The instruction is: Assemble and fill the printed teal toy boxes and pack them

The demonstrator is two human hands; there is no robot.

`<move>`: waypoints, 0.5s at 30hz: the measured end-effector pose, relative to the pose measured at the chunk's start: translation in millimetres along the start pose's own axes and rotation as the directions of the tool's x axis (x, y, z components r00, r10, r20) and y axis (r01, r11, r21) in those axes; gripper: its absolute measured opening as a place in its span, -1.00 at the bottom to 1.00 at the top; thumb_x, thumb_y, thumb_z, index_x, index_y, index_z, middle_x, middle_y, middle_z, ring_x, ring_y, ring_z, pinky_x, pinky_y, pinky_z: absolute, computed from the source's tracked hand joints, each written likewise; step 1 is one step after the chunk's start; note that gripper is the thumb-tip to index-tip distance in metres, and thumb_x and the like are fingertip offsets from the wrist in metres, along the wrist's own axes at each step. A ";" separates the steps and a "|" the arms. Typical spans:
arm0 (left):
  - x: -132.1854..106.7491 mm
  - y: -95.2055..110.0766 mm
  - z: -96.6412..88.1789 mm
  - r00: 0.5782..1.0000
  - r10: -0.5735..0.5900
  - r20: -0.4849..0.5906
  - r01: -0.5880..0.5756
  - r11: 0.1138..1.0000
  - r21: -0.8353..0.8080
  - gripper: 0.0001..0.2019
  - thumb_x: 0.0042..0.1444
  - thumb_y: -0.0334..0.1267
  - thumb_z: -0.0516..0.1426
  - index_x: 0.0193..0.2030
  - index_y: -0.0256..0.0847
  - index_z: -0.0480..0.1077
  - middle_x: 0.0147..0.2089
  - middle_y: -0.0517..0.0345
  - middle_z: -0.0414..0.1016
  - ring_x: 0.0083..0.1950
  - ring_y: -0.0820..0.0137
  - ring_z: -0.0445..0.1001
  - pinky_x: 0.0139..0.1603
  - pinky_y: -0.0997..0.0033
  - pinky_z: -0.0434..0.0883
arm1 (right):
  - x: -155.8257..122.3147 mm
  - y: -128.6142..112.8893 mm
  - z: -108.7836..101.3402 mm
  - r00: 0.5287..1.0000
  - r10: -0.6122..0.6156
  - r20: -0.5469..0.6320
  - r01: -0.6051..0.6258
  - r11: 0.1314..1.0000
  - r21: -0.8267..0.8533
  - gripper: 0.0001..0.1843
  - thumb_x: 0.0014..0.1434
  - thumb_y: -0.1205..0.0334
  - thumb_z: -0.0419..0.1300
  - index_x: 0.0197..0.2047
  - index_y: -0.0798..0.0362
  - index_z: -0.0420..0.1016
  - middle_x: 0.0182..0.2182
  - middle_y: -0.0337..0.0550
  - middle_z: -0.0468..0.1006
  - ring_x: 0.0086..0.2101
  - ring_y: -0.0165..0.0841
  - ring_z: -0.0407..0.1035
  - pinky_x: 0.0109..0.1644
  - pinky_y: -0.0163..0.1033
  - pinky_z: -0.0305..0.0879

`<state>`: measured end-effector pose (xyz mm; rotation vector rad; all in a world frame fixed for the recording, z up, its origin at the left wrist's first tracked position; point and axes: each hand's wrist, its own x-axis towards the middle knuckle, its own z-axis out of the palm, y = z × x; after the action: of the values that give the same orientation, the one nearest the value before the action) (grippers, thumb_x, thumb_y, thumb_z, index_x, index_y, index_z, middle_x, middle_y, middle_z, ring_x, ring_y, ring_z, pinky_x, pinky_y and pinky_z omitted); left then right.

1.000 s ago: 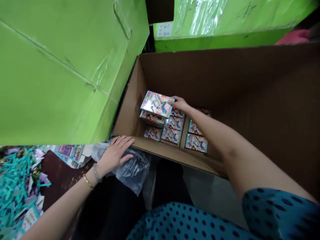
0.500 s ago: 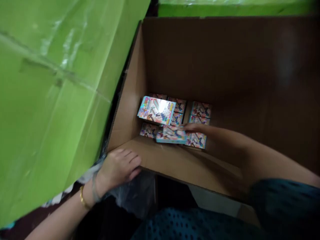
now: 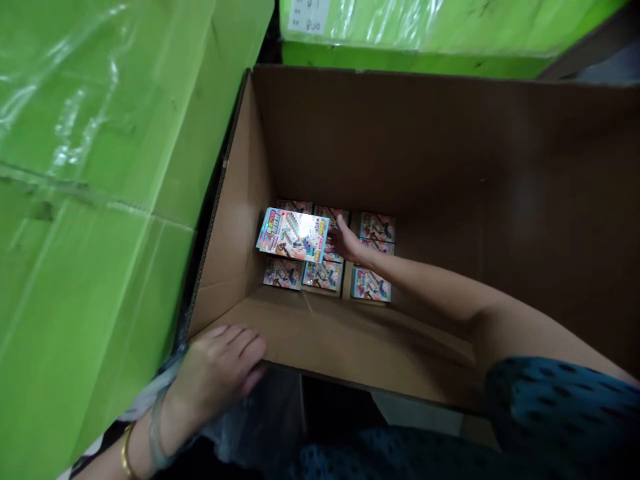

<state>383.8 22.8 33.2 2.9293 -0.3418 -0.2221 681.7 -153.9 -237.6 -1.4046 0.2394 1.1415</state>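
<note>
A large brown cardboard carton (image 3: 350,140) stands open in front of me. On its bottom lie several small colourful boxed packs (image 3: 373,228) in rows. One pack (image 3: 293,235) rests tilted on top of the left rows. My right hand (image 3: 345,243) reaches deep into the carton with fingers spread, touching the right edge of that tilted pack and holding nothing. My left hand (image 3: 217,370) lies flat and open on a clear plastic bag (image 3: 260,427) just outside the carton's near wall.
Green cardboard cartons wrapped in tape stand close on the left (image 3: 100,167) and behind (image 3: 410,33). The right half of the brown carton's floor is bare. My blue dotted sleeve (image 3: 560,413) fills the lower right.
My right hand set a small pack down into the near row and moved back up to the tilted pack. The view shifted; my left hand stayed on the plastic bag.
</note>
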 end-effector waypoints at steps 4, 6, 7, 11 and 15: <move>7.6 11.2 -17.0 0.963 -0.094 0.253 0.097 0.995 0.002 -0.78 0.16 -0.27 0.27 -0.05 -0.19 0.55 -0.10 0.00 0.69 -0.17 0.15 0.66 -0.17 0.16 0.54 | -0.1 -5.6 27.7 0.994 -0.100 -0.045 0.095 0.990 -0.103 -0.57 0.11 -0.14 0.42 -0.15 0.02 0.51 -0.24 -0.12 0.66 -0.32 -0.32 0.48 -0.19 -0.22 0.48; 22.5 25.0 -30.9 0.928 -0.096 0.359 0.122 0.991 -0.049 -0.64 0.20 -0.04 0.29 0.06 -0.19 0.53 -0.03 -0.03 0.67 -0.10 0.11 0.65 -0.11 0.13 0.54 | 1.6 -5.3 45.2 0.985 -0.140 -0.100 0.130 0.987 -0.094 -0.59 0.07 0.00 0.48 -0.14 0.03 0.49 -0.21 -0.14 0.66 -0.28 -0.34 0.49 -0.10 -0.22 0.48; 34.0 32.7 -38.1 0.920 -0.069 0.386 0.114 0.989 -0.095 -0.54 0.21 0.08 0.27 0.12 -0.18 0.51 0.02 -0.05 0.66 -0.05 0.09 0.64 -0.06 0.10 0.54 | 2.1 -6.4 50.1 0.982 -0.152 -0.112 0.143 0.986 -0.085 -0.61 0.09 0.04 0.48 -0.13 0.04 0.49 -0.20 -0.13 0.67 -0.27 -0.34 0.50 -0.06 -0.20 0.49; 99.2 49.0 -53.8 0.914 0.106 0.392 0.022 0.951 -0.309 -0.32 0.22 0.33 0.11 0.21 -0.18 0.46 0.07 -0.09 0.62 0.10 0.07 0.57 0.16 0.03 0.45 | -1.1 -23.4 16.0 0.994 -0.113 -0.002 0.113 0.993 -0.029 -0.71 0.22 0.06 0.37 -0.12 0.09 0.51 -0.23 -0.03 0.70 -0.23 -0.21 0.57 0.01 -0.04 0.54; 143.8 33.9 -31.4 0.857 0.324 0.402 -0.038 0.816 -0.577 -0.21 0.14 0.36 0.18 0.34 -0.15 0.37 0.22 -0.05 0.55 0.23 0.10 0.51 0.27 0.14 0.39 | -13.4 -43.1 -93.8 0.999 0.001 0.043 0.002 0.998 -0.066 -0.77 0.30 0.13 0.26 -0.10 0.11 0.56 -0.19 0.11 0.71 -0.16 -0.07 0.61 0.10 0.16 0.52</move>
<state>520.2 -39.0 52.3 2.2082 -0.5302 -0.8779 751.3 -229.8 -222.4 -1.4369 0.1720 1.1870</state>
